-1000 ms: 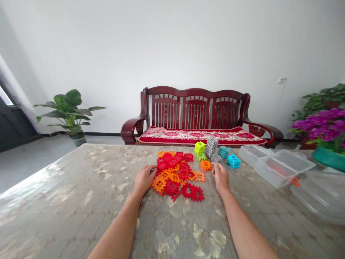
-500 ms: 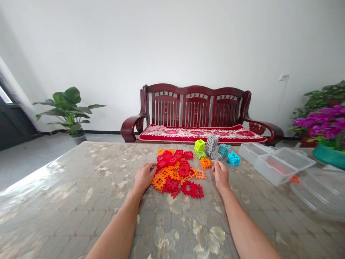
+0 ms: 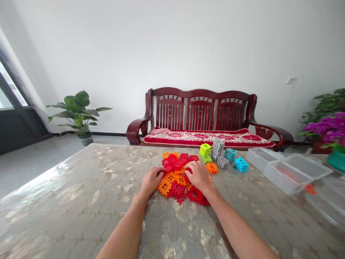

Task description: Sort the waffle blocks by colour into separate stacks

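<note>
A heap of flat interlocking plastic tiles, red ones [image 3: 178,162] and orange ones [image 3: 165,186], lies on the table between my hands. My left hand [image 3: 151,180] rests at the heap's left edge, thumb and fingers slightly apart, touching the outer tiles. Over the heap's right side reaches my right hand [image 3: 198,174], its fingers bent down to the tiles with a gap between thumb and fingertips. It covers some tiles beneath it. Just beyond it sits a small orange stack [image 3: 212,168] of tiles.
Behind stand sorted stacks: lime green [image 3: 205,149], grey [image 3: 217,149], teal [image 3: 231,154] and bright blue [image 3: 241,164]. To the right are a clear plastic box [image 3: 287,181], a transparent lid [image 3: 330,205] and purple flowers [image 3: 329,127]. A wooden bench [image 3: 201,108] stands beyond the table.
My right hand has moved left from beside the orange stack to over the tile heap. My left hand stays at the heap's left edge. The whole view has shifted slightly.
</note>
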Motion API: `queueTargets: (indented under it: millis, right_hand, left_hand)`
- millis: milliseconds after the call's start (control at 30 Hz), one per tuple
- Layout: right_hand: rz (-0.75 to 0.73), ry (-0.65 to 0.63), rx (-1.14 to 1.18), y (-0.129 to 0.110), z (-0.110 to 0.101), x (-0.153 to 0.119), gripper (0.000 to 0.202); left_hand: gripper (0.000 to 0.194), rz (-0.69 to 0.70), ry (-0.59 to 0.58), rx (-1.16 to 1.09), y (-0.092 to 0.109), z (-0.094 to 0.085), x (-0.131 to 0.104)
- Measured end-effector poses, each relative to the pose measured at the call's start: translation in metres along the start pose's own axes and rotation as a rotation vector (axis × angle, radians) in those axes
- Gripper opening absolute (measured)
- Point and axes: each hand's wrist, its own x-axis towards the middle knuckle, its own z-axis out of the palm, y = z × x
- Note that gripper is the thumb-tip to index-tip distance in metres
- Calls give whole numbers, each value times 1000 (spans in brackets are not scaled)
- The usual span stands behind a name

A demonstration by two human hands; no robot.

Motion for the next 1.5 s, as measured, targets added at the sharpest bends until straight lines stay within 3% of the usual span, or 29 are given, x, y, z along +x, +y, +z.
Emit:
queueTargets:
  millis: [200,333,467,600,733,867,1000,1233,1500]
  right_hand:
    - [10,-169,-205,-14,18,16,26]
    - [-47,-162,-193,-14,22,14,23]
    - [-76,-68,-44,-6,12,13,24]
    - [30,5,148,16,-8,14,29]
    - [132,-124,189,42,-26,13,31]
    - [163,-230,156,55,-27,5,33]
    - [249,-233,139,50,-21,-8,41]
    - [243,-355,14,36,-31,-22,79]
    - [194,-308,4,41,-29,-20,52]
  left_hand:
    - [30,-9,8,-11,-6,4,2]
    - [30,-26,9,-18,-5,3,3]
    - [30,-43,3,-12,-4,2,3]
    - [30,-49,-2,-9,-3,2,2]
    - [31,-33,-6,0,-1,0,2]
    - [31,-25,-5,11,0,0,2]
    - [31,-34,-12,11,-3,1,3]
    - [31,-46,-19,16,-4,2,4]
    - [32,-29,-8,-3,-3,1,3]
